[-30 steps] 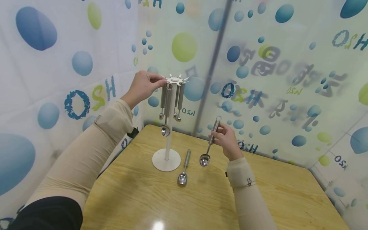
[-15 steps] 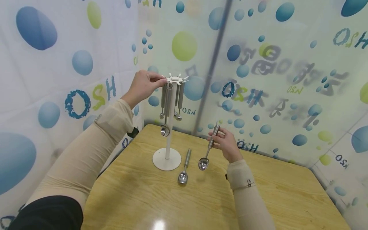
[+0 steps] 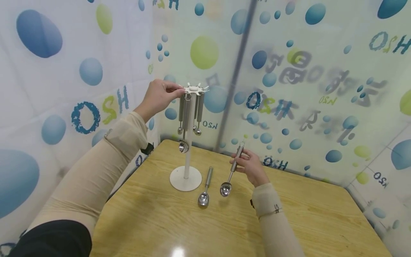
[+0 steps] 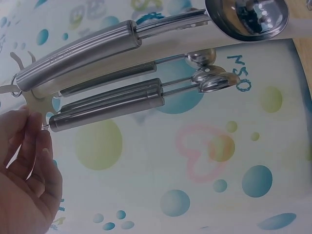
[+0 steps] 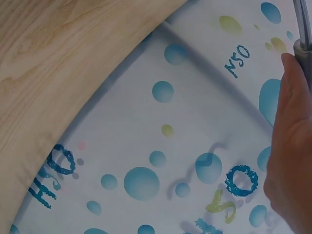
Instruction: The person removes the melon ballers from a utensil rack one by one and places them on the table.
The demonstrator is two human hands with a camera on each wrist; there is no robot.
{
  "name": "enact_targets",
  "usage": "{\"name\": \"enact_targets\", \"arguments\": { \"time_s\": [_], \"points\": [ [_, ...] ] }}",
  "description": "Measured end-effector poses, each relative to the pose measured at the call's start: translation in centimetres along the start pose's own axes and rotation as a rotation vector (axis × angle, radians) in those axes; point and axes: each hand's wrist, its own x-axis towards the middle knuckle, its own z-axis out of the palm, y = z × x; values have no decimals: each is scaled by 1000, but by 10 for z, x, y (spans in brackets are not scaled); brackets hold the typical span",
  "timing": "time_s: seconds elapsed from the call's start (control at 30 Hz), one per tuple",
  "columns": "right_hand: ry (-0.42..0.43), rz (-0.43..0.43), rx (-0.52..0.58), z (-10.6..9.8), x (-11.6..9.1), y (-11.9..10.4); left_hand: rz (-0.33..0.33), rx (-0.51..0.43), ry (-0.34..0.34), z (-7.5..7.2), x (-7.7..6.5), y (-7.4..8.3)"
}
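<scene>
A white utensil rack (image 3: 193, 89) stands on a round base, with several metal scoops hanging from its hooked top. My left hand (image 3: 160, 96) pinches the edge of that top between thumb and fingers. In the left wrist view, a large hanging scoop (image 4: 92, 51) and smaller ones (image 4: 112, 109) hang beside the fingers. My right hand (image 3: 252, 166) holds an ice cream scoop (image 3: 237, 160) by its handle, bowl down, above the table. A second ice cream scoop (image 3: 203, 199) lies near the rack's base. The right wrist view catches only part of the right hand (image 5: 295, 141) and handle.
The wooden table (image 3: 154, 221) has rounded corners. Behind it and at the left hang patterned curtains (image 3: 205, 51) with blue and green spots, close to the table's edges.
My right hand has lowered the ice cream scoop toward the table and slightly left. The left hand keeps its pinch on the rack, and the lying scoop has stayed put.
</scene>
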Motion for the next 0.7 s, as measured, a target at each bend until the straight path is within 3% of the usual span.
{"name": "enact_targets", "arguments": {
  "time_s": [0.7],
  "points": [
    [-19,53,10,-2,5,26,6,-11,6,1,-1,0]
  ]
}}
